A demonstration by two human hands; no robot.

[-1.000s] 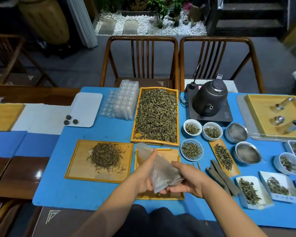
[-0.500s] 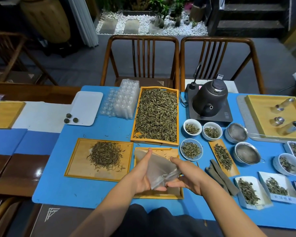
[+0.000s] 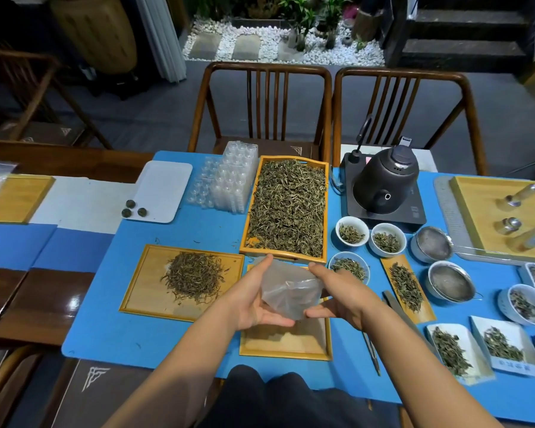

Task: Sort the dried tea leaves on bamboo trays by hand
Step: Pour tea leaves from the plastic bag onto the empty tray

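Both hands are raised above the near bamboo tray (image 3: 286, 344), which lies at the front edge of the blue counter mat (image 3: 179, 344). Between them they hold a clear plastic bag (image 3: 288, 291). The left hand (image 3: 254, 299) cups the bag from the left – index finger extended up along its upper edge, thumb under its lower corner. The right hand (image 3: 337, 293) grips the opposite side, index finger at the top right corner and thumb at the lower edge; the remaining fingers are hidden behind the bag. Whether the bag holds anything cannot be told.

Dried tea leaves fill the long bamboo tray (image 3: 286, 208) directly beyond the hands. A smaller heap of tea leaves (image 3: 195, 276) sits on the flat bamboo tray (image 3: 155, 291) to the left. Neither hand touches any leaves.

To the right stand three white cups of tea leaves (image 3: 351, 233), two metal strainers (image 3: 450, 281) and a dark kettle (image 3: 385, 186) on its base. Clear plastic blister trays (image 3: 229, 180) and a white tray (image 3: 162, 189) bearing three dark pellets (image 3: 133, 208) lie at the far left of the mat.
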